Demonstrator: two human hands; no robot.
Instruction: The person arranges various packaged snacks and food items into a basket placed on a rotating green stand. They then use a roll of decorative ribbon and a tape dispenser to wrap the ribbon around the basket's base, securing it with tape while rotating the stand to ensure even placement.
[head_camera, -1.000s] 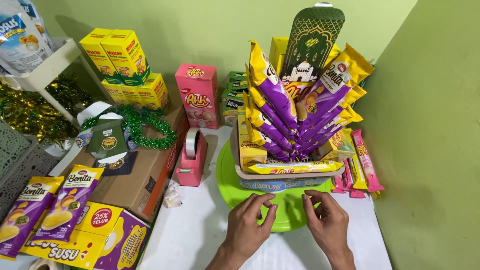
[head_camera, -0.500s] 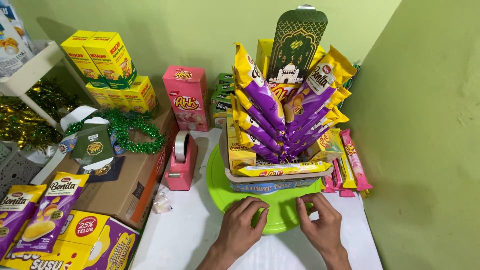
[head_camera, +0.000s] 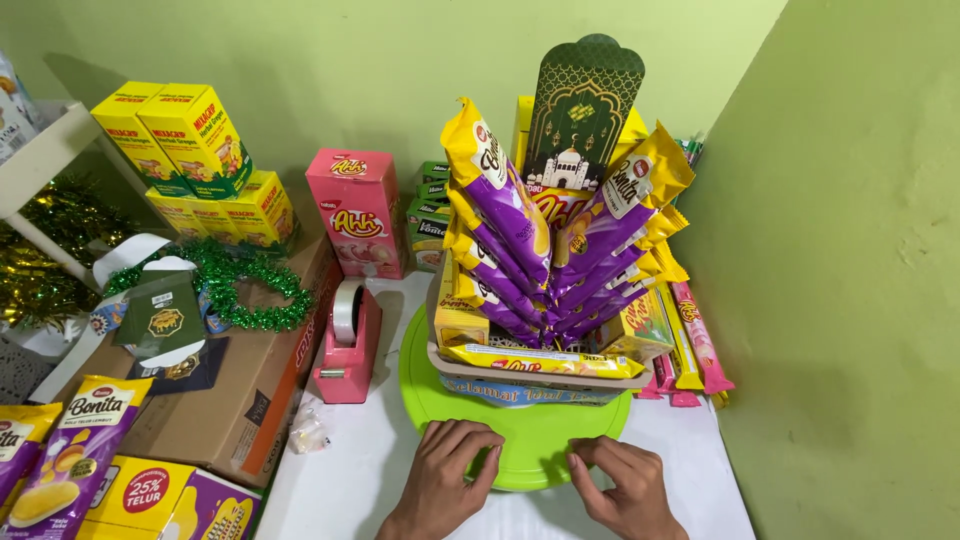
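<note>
Resting hands (head_camera: 530, 475) — on green turntable (head_camera: 520, 430).

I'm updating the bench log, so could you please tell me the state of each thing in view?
Left hand: fingers curled, resting on the green round tray's edge.
Right hand: fingertips on the tray's edge.
Green round tray: flat on the white table, loaded.
Purple-and-yellow snack packets: sealed, fanned upright.
Pink tape dispenser: upright, roll fitted.
Pink carton: upright, closed.
</note>
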